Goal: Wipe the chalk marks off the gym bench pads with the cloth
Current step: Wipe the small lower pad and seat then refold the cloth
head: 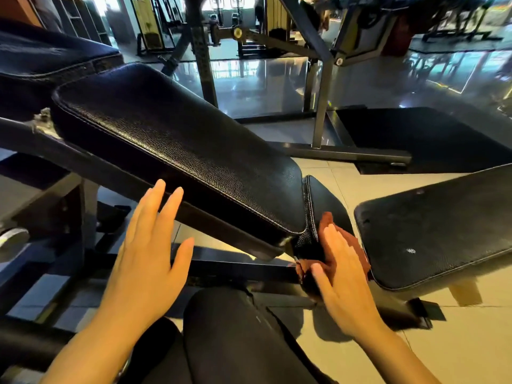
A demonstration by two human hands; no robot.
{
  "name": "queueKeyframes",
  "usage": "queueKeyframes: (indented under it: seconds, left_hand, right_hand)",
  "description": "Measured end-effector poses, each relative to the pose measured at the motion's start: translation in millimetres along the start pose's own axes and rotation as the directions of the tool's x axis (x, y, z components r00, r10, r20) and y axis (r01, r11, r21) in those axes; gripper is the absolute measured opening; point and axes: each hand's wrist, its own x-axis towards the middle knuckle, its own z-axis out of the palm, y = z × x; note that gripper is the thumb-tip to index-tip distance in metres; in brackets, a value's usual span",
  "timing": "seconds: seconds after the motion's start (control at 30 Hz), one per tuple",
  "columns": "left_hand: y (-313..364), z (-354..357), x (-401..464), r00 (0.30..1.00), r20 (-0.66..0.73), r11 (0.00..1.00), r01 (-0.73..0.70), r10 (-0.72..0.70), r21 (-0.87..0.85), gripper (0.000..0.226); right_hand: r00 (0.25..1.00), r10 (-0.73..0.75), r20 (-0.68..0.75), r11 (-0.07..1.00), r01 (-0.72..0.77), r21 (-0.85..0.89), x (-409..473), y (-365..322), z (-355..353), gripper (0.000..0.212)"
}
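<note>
Your right hand [342, 273] lies flat on the cloth [332, 239], fingers straight, pressing it onto the small seat pad [325, 198] just beside the gap below the back pad [171, 142]; grip wide, nothing pinched. The cloth is rust-brown and bunched, part of it hanging over the seat pad's near edge. Your left hand [149, 245] hovers near the back pad's near edge, fingers straight and spread, grip wide, holding nothing. A second pad [443, 231] to the right shows small white marks. Your knee [230, 328] sits below, between your arms.
</note>
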Motion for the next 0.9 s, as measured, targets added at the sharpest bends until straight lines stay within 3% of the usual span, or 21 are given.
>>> queueKeyframes:
  seconds: [0.07, 0.2, 0.27, 0.37, 0.5, 0.67, 0.8, 0.9]
  left_hand:
    - [-4, 4, 0, 1.000, 0.017, 1.000, -0.014, 0.014, -0.008, 0.074]
    - [3, 4, 1, 0.998, 0.050, 1.000, -0.025, 0.024, 0.014, 0.073]
    - [1, 4, 1, 0.997, 0.069, 0.999, -0.033, 0.030, 0.040, 0.073]
    - [-1, 6, 1, 0.995, 0.077, 0.996, -0.064, 0.059, 0.064, 0.069]
    - [-3, 11, 0, 0.996, 0.044, 0.994, -0.075, 0.071, 0.074, 0.062]
    - [-3, 11, -1, 0.996, 0.048, 0.994, -0.079, 0.075, 0.078, 0.070]
    - [-4, 11, -1, 0.995, 0.053, 0.992, -0.092, 0.088, 0.083, 0.064]
    - [-3, 10, -1, 0.995, 0.069, 0.993, -0.076, 0.070, 0.086, 0.069]
  right_hand:
    - [0.996, 0.066, 0.053, 0.987, -0.073, 0.141, 30, 10, -2, 0.052]
    - [0.968, 0.229, 0.106, 0.969, -0.237, 0.067, 93, 26, -13, 0.057]
    - [0.973, 0.199, 0.116, 0.980, -0.200, -0.007, 106, 14, -11, 0.054]
    - [0.989, 0.093, 0.115, 0.995, -0.095, 0.010, 84, -11, -9, 0.073]
    - [0.992, 0.014, 0.128, 0.990, 0.004, -0.138, 38, -22, 2, 0.065]
    - [0.999, -0.019, 0.049, 0.975, 0.030, -0.222, 35, -21, 8, 0.068]
    - [0.998, 0.006, 0.069, 0.988, 0.004, -0.151, 40, -24, 7, 0.065]
    - [0.997, 0.076, 0.013, 0.997, -0.076, 0.001, 47, -24, 6, 0.062]
